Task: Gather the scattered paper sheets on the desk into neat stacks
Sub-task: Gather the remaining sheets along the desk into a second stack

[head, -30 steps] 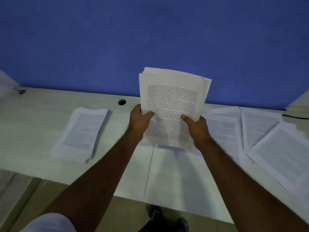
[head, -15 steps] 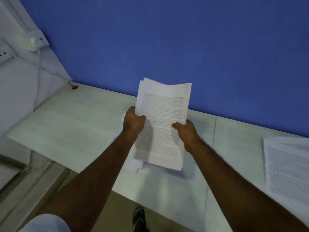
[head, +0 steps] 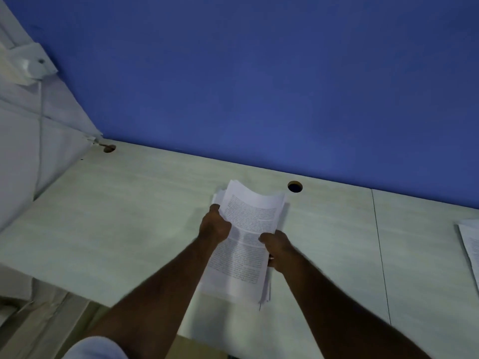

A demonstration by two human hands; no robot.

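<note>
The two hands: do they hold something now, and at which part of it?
Both grip one bundle of printed sheets: left hand on its left edge, right hand on its right edge.

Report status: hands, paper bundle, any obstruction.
Left hand and right hand both grip the white printed paper bundle by its sides. Bundle low over the pale wooden desk, top edge curled. Nothing blocking; more white sheets far right.

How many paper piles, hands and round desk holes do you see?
Paper piles: 2, held pile, pile at right edge
Hands: 2, left hand, right hand
Desk holes: 2, corner hole, back hole
Total: 6
</note>
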